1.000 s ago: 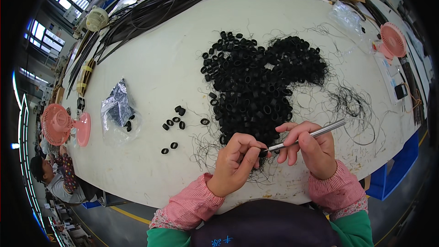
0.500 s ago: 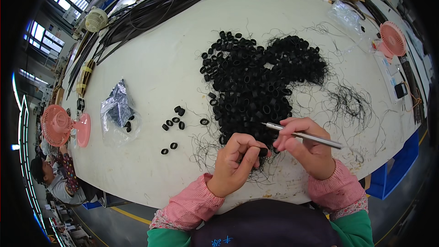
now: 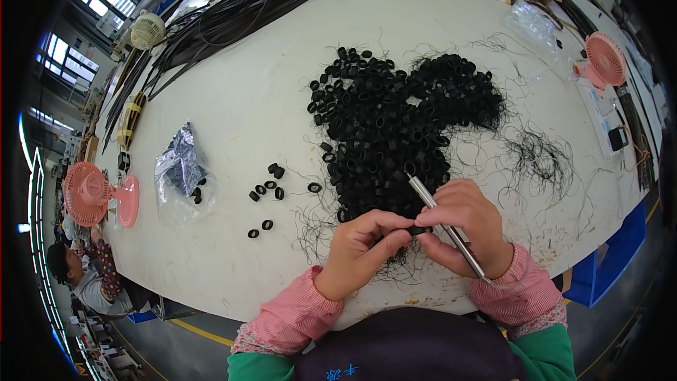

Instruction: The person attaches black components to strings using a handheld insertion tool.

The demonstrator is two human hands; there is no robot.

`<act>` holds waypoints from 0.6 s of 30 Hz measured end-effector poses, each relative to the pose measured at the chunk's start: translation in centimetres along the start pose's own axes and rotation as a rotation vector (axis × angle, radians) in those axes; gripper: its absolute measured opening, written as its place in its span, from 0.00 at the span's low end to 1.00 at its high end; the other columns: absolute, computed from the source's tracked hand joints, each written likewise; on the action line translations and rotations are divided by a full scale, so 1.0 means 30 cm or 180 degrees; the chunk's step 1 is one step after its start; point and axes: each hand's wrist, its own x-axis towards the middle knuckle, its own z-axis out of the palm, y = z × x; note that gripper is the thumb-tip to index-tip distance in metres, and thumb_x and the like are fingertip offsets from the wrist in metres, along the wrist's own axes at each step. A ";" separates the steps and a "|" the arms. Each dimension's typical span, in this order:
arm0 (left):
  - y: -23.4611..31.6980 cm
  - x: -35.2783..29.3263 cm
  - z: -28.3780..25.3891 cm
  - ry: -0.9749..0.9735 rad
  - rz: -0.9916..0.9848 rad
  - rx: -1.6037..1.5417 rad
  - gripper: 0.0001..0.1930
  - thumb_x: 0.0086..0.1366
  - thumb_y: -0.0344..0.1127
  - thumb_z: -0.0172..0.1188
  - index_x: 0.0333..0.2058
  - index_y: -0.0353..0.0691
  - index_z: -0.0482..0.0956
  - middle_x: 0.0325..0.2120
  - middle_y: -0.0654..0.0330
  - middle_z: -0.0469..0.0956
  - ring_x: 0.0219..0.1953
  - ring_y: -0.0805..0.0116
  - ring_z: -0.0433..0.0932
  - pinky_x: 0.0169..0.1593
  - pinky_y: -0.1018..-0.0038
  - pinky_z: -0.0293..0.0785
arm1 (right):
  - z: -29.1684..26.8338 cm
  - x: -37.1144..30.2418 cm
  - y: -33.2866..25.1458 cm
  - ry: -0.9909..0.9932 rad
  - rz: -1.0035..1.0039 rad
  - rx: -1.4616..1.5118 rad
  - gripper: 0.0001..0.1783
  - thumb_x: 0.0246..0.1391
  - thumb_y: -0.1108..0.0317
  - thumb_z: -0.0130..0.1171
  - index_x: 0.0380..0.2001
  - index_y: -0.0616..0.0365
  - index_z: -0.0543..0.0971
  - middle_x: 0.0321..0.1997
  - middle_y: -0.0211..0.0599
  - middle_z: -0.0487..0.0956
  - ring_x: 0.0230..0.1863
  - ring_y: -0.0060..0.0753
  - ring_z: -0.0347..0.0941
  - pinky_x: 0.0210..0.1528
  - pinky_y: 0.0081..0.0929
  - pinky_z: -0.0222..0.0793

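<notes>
A small black loop is pinched between the thumb and forefinger of my left hand. My right hand meets it there, its thumb and fingertip also at the loop. Across the fingers of that same hand lies a slim silver metal pen-like tool, slanting from upper left to lower right, a thin cord at its lower end. Its narrow tip points away from me, over a large heap of black loops. Fingers partly hide the held loop.
Several single loops lie left of the heap, near a clear plastic bag. Loose black threads spread to the right. Pink fans stand at both sides; long black strips lie at the far left. Another person sits at left.
My right hand has come in to the left and touches the loop. The tool has turned steeper, its tip swinging away from me. My left hand has shifted slightly right.
</notes>
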 end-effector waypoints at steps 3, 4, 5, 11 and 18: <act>-0.005 0.011 -0.008 0.0029 0.0140 -0.0144 0.07 0.66 0.27 0.57 0.42 0.35 0.76 0.35 0.63 0.78 0.32 0.82 0.73 0.35 0.83 0.70 | -0.001 -0.006 -0.002 -0.0052 0.0081 0.0100 0.20 0.35 0.79 0.67 0.36 0.54 0.78 0.30 0.32 0.76 0.34 0.36 0.74 0.42 0.35 0.70; -0.001 0.014 -0.002 0.0032 0.0140 -0.0143 0.07 0.66 0.27 0.57 0.42 0.35 0.76 0.35 0.63 0.78 0.32 0.82 0.73 0.35 0.83 0.70 | 0.001 -0.006 -0.002 -0.0053 0.0080 0.0102 0.20 0.35 0.79 0.67 0.36 0.54 0.78 0.30 0.32 0.76 0.34 0.36 0.74 0.42 0.35 0.70; 0.006 0.017 0.011 0.0084 0.0100 -0.0390 0.07 0.67 0.27 0.56 0.42 0.35 0.75 0.37 0.62 0.78 0.33 0.81 0.74 0.36 0.83 0.71 | 0.005 -0.007 -0.001 -0.0057 0.0059 0.0110 0.20 0.35 0.79 0.67 0.36 0.54 0.78 0.30 0.32 0.77 0.34 0.36 0.74 0.42 0.35 0.70; 0.007 0.007 0.019 0.0055 0.0117 -0.0593 0.06 0.69 0.27 0.50 0.43 0.36 0.69 0.39 0.60 0.77 0.34 0.81 0.74 0.38 0.83 0.72 | 0.012 -0.013 -0.001 -0.0182 0.0164 0.0217 0.19 0.41 0.76 0.66 0.40 0.54 0.77 0.33 0.34 0.78 0.36 0.36 0.75 0.44 0.35 0.70; -0.003 0.006 0.019 0.0283 0.0284 -0.0251 0.05 0.70 0.28 0.48 0.42 0.37 0.67 0.36 0.61 0.77 0.29 0.83 0.70 0.34 0.85 0.68 | -0.020 -0.026 -0.027 0.0282 0.1763 0.2091 0.12 0.64 0.65 0.47 0.42 0.63 0.74 0.29 0.34 0.80 0.39 0.26 0.78 0.62 0.37 0.60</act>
